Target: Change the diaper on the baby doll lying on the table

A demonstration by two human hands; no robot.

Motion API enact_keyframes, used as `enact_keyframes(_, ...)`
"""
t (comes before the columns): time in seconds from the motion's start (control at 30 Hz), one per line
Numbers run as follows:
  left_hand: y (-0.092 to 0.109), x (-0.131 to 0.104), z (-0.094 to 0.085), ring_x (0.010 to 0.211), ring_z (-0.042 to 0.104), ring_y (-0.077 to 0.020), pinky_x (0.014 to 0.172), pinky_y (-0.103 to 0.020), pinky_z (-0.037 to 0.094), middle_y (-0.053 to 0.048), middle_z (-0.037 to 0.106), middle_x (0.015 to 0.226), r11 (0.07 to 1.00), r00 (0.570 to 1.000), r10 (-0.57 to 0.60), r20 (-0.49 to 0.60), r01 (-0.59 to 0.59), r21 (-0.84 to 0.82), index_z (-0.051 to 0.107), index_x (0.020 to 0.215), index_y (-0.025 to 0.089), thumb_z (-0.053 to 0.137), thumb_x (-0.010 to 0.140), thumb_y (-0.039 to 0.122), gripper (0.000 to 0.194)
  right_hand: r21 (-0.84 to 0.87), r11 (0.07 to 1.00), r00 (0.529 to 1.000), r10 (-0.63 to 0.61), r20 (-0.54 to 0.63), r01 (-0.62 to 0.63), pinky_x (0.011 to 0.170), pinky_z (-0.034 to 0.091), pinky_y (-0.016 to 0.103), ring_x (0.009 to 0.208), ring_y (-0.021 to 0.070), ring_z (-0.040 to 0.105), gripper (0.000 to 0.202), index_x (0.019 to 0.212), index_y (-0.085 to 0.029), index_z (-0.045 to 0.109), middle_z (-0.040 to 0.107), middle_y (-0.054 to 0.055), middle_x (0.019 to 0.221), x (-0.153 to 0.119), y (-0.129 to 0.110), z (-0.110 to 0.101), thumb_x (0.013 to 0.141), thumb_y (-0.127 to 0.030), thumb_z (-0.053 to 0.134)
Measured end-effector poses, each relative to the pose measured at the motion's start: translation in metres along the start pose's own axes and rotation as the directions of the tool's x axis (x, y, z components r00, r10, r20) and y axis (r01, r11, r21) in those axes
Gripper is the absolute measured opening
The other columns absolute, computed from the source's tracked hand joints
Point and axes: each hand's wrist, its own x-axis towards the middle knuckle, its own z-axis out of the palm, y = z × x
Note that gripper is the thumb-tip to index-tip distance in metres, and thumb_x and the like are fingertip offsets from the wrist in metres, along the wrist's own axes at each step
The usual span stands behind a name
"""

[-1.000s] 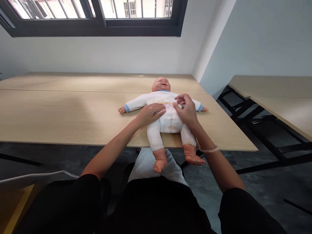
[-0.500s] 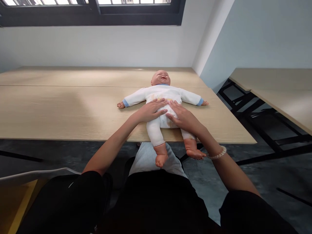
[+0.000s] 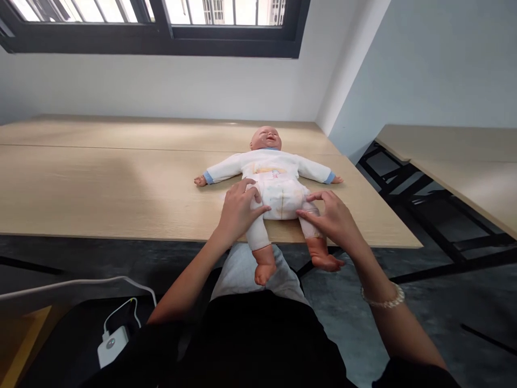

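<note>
A baby doll in a white top with blue cuffs lies on its back on the wooden table, its feet hanging over the front edge. Round its hips is a white printed diaper. My left hand rests at the diaper's left side and the thigh there, fingers bent and thumb apart. At the right side, my right hand touches the diaper's edge and the other thigh, with its thumb and fingers spread apart.
The wooden table runs along the wall under a barred window. A second table stands at the right. At the lower left, a white device with a cable lies on a black surface.
My hands have moved apart from the middle of the diaper to its two sides, and its front now shows. The view has tilted slightly upward.
</note>
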Motion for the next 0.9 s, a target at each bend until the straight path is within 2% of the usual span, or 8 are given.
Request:
enact_keyframes(0.1,0.002,0.000,0.004,0.136,0.051,-0.0414,0.113,-0.066,0.038,-0.012,0.058,0.144,0.999,1.000,0.002,0.029,-0.003,0.050,0.063,0.078,0.021,0.087,0.075,0.024,0.024,0.013,0.999,0.999,-0.043,0.006,0.043,0.100,0.051,0.054,0.112,0.0356,0.063,0.024,0.095,-0.022,0.064,0.069,0.012,0.109,0.003,-0.001,0.007,0.077,-0.035,0.073)
enact_keyframes(0.2,0.000,0.001,0.011,0.141,0.048,-0.0384,0.116,-0.062,0.039,-0.011,0.055,0.150,0.999,0.996,0.017,0.085,-0.013,-0.048,0.067,0.080,0.021,0.081,0.077,0.016,0.015,0.098,0.991,0.996,-0.086,-0.005,0.086,0.105,0.049,0.053,0.119,0.0334,0.061,0.022,0.099,-0.022,0.065,0.067,0.012,0.118,0.005,-0.003,0.013,0.079,-0.030,0.068)
enact_keyframes(0.4,-0.009,0.004,0.009,0.131,0.058,-0.0283,0.115,-0.050,0.043,-0.010,0.061,0.139,0.948,0.996,-0.035,0.077,0.057,-0.314,0.064,0.073,0.019,0.073,0.086,0.017,0.016,0.127,0.988,0.996,-0.080,-0.035,0.084,0.105,0.048,0.055,0.116,0.0334,0.062,0.013,0.085,-0.023,0.066,0.065,0.013,0.117,0.003,-0.007,0.015,0.086,-0.036,0.064)
enact_keyframes(0.57,-0.009,0.005,0.005,0.127,0.060,-0.0252,0.113,-0.044,0.044,-0.011,0.063,0.131,0.937,0.998,-0.039,0.044,0.052,-0.346,0.059,0.071,0.019,0.070,0.086,0.013,0.020,0.092,0.996,1.000,-0.016,-0.027,0.018,0.099,0.052,0.055,0.112,0.0336,0.062,0.018,0.086,-0.023,0.061,0.065,0.013,0.116,0.007,-0.005,0.015,0.091,-0.039,0.058)
enact_keyframes(0.7,-0.008,0.000,0.007,0.133,0.057,-0.0259,0.115,-0.045,0.042,-0.009,0.061,0.137,0.929,0.999,-0.037,0.038,0.048,-0.366,0.061,0.078,0.020,0.072,0.086,0.018,0.014,0.239,0.971,1.000,-0.026,0.001,0.025,0.106,0.050,0.056,0.118,0.0327,0.061,0.029,0.088,-0.023,0.063,0.065,0.013,0.114,0.008,0.001,0.013,0.088,-0.053,0.064)
enact_keyframes(0.8,-0.013,-0.001,0.004,0.139,0.051,-0.0251,0.116,-0.042,0.042,-0.009,0.058,0.143,0.866,0.982,-0.188,-0.024,0.155,-0.476,0.063,0.101,0.022,0.074,0.087,0.028,0.018,0.463,0.881,0.994,0.075,0.074,-0.101,0.110,0.051,0.054,0.124,0.0316,0.061,0.046,0.102,-0.024,0.064,0.065,0.012,0.123,0.011,0.009,0.008,0.080,-0.063,0.074)
enact_keyframes(0.87,-0.021,0.004,-0.002,0.135,0.055,-0.0233,0.109,-0.037,0.048,-0.009,0.061,0.139,0.739,0.928,-0.371,-0.025,0.279,-0.613,0.059,0.110,0.022,0.069,0.091,0.033,0.024,0.574,0.788,0.973,0.216,0.083,-0.224,0.112,0.050,0.053,0.126,0.0315,0.061,0.056,0.109,-0.025,0.063,0.065,0.012,0.128,0.016,0.015,0.004,0.075,-0.066,0.078)
enact_keyframes(0.9,-0.027,0.008,-0.005,0.128,0.059,-0.0217,0.103,-0.033,0.051,-0.009,0.064,0.131,0.632,0.884,-0.466,0.030,0.356,-0.688,0.058,0.109,0.022,0.066,0.093,0.034,0.021,0.611,0.744,0.957,0.278,0.088,-0.272,0.115,0.048,0.053,0.129,0.0314,0.060,0.058,0.111,-0.025,0.062,0.065,0.012,0.130,0.020,0.019,0.003,0.074,-0.067,0.079)
